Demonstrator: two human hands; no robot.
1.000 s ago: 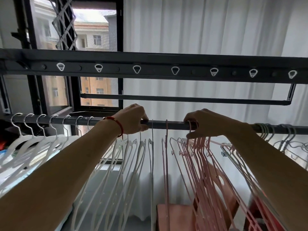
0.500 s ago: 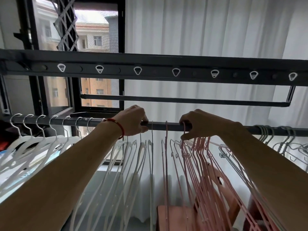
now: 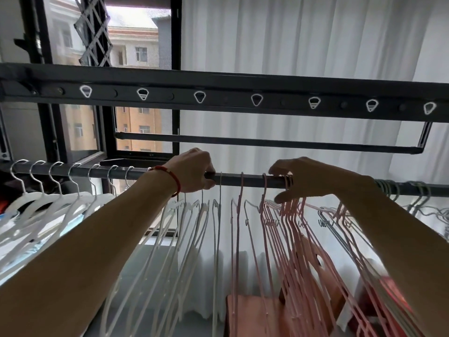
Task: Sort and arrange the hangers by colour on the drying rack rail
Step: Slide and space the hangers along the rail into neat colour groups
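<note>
A dark drying rack rail (image 3: 252, 178) runs across the view. My left hand (image 3: 192, 171), with a red string on its wrist, grips the rail above a bunch of thin white hangers (image 3: 194, 227), hiding their hooks. Thick white hangers with metal hooks (image 3: 56, 203) hang at the far left. Two pink hangers (image 3: 241, 190) hang singly in the gap between my hands. My right hand (image 3: 306, 178) pinches the hooks of the pink hanger bunch (image 3: 291, 239), fingers over the rail and thumb beneath. Grey-green hangers (image 3: 388, 188) sit at the far right.
Above the rail is a black rack beam with ringed holes (image 3: 226, 98) and a thinner bar (image 3: 267, 142). A window (image 3: 136, 130) is behind at the left, a white curtain (image 3: 291, 45) at the right. A pinkish wooden chair (image 3: 255, 312) stands below the pink hangers.
My right hand slid left along the rail, then eased back right, leaving a second pink hanger apart from the bunch. My left hand has stayed on the rail.
</note>
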